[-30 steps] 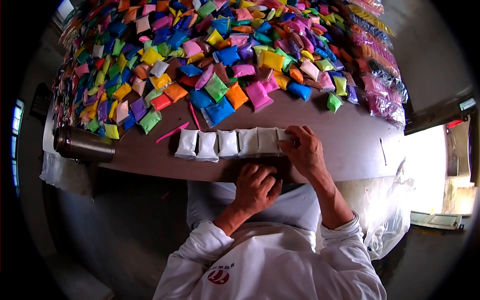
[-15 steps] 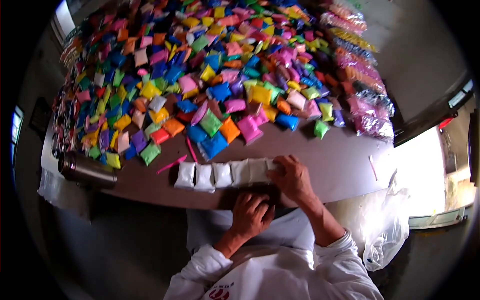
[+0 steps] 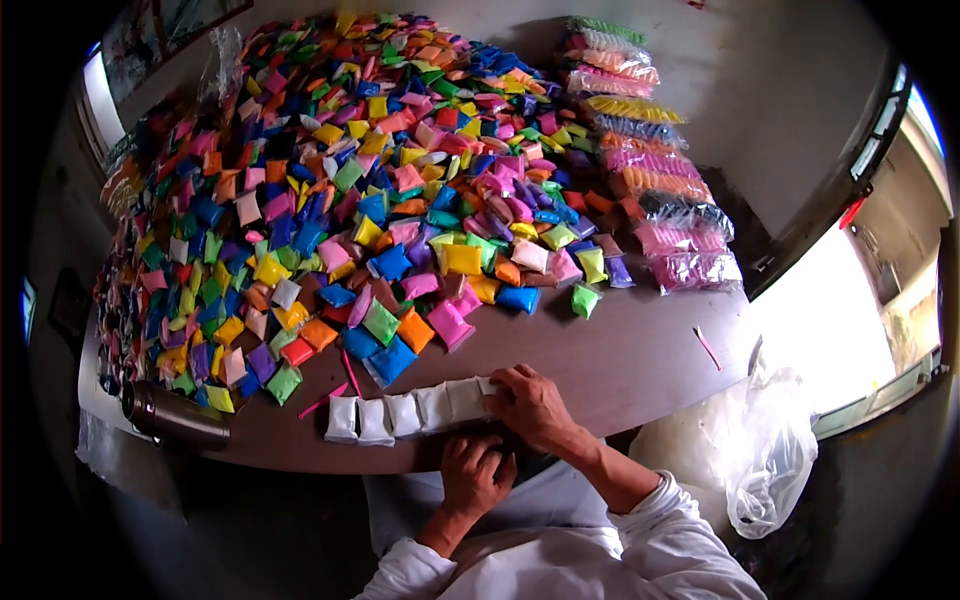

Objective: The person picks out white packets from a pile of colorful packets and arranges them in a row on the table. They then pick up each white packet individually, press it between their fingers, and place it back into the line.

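Several white packets (image 3: 403, 413) lie side by side in a row near the front edge of the brown table (image 3: 620, 345). At the right end of this row, my right hand (image 3: 535, 408) has its bent fingers closed on the last white packet. My left hand (image 3: 478, 478) rests at the table edge just below the row, its fingers curled; what it may hold is hidden. Two pink plastic sticks (image 3: 350, 374) lie behind the left part of the row, below the blue packets.
A large heap of coloured packets (image 3: 390, 262) covers the back and left. Bundled packets (image 3: 690, 238) are stacked at the right. A dark metal flask (image 3: 175, 415) lies at the front left. A pink-and-white stick (image 3: 708, 348) and a clear plastic bag (image 3: 770, 455) are at the right.
The camera view has tilted up, so the table appears lower and more of the heap and wall shows. Both hands keep nearly the same places beside the white row.
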Demonstrator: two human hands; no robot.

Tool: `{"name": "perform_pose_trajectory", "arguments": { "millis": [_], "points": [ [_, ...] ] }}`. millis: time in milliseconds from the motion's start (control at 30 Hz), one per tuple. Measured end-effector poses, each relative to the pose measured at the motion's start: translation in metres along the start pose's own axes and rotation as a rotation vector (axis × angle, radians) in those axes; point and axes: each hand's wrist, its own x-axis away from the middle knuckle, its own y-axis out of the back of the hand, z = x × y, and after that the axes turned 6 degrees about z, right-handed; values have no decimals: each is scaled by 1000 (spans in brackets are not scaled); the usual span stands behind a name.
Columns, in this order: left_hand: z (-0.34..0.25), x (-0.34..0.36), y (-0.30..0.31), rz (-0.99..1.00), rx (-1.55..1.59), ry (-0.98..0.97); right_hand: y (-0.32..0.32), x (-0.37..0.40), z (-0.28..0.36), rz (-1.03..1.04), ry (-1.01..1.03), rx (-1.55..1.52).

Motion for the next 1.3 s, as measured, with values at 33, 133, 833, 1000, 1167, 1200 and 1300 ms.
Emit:
{"name": "perform_pose_trajectory", "arguments": {
  "millis": [33,133,833,1000,1167,1200,1300],
  "points": [
    [0,0,0,-2,-2,0,2,-2,-2,-7,0,0],
    [-1,-2,1,1,-3,-6,10,-15,-8,51,12,29],
    [0,-1,0,54,44,52,86,-228,-98,-387,319,627],
    [1,2,-3,61,54,67,119,-231,-159,-413,141,617],
    [4,3,-3,37,46,48,121,-226,-151,-688,52,744],
    [4,3,-3,33,47,52,120,-215,-118,-583,62,611],
    [3,3,-5,29,52,54,102,-224,-115,-452,262,470]
  ]
}}
